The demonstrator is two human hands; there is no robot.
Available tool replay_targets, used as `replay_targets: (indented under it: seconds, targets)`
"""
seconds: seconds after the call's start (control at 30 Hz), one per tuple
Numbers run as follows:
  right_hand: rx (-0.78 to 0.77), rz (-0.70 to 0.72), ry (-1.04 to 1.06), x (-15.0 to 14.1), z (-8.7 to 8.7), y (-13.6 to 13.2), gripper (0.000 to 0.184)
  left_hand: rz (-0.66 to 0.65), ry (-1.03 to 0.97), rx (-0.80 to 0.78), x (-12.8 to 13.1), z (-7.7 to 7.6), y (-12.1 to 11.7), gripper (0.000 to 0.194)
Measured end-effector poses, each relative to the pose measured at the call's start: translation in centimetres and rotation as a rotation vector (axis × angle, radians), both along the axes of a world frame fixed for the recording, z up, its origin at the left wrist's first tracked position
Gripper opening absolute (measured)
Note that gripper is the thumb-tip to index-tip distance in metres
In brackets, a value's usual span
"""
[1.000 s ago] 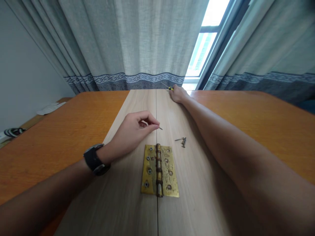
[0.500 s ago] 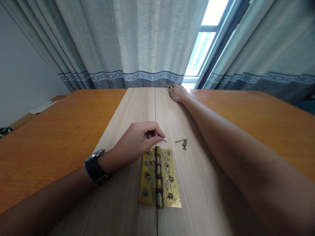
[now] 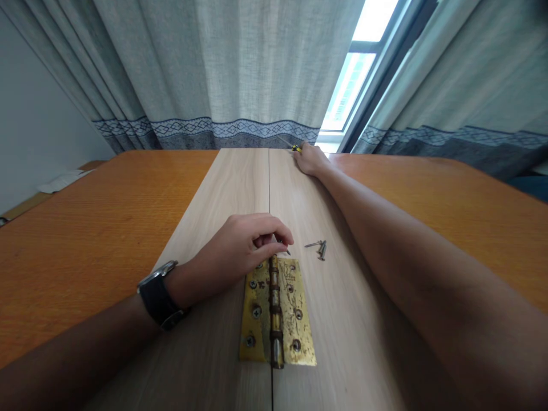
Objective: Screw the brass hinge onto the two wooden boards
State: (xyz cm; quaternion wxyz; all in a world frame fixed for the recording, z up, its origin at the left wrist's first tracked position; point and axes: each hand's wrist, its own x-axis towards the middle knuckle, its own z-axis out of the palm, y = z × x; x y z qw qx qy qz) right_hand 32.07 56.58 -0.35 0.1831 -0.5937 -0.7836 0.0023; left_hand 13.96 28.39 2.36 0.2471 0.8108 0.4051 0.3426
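The left hand (image 3: 233, 251) is pinched tight on a slim steel screw (image 3: 287, 252), just above a tarnished brass butt hinge (image 3: 276, 311) on pale wooden boards (image 3: 214, 188); the right hand (image 3: 311, 160), its grip unclear, lies beside a yellow-handled screwdriver (image 3: 296, 148).

Daylight comes through the window (image 3: 349, 85) at the far right, its panes burnt out to plain white. The curtains (image 3: 240, 68) beside it are softly and evenly lit, and the room is moderately bright, with no hard light. A broad, soft-edged shadow (image 3: 363, 319) lies on the boards (image 3: 222, 188) along the right arm (image 3: 411, 245). The brass hinge (image 3: 277, 311) shows only a dull sheen, without strong glare. Wide-angle distortion bows the edges of the table (image 3: 94, 257), tilts the curtains outward on both sides and swells the arms toward the frame's edges. Focus is fairly even throughout, though the smallest details at the far end look soft.
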Motion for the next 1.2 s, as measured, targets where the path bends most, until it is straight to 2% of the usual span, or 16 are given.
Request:
replay_targets:
  seconds: [1.2]
  targets:
    - [-0.002, -0.008, -0.04, -0.04, 0.59, -0.43, 0.04, -0.065, -0.034, -0.039, -0.1, -0.68, 0.46, 0.013]
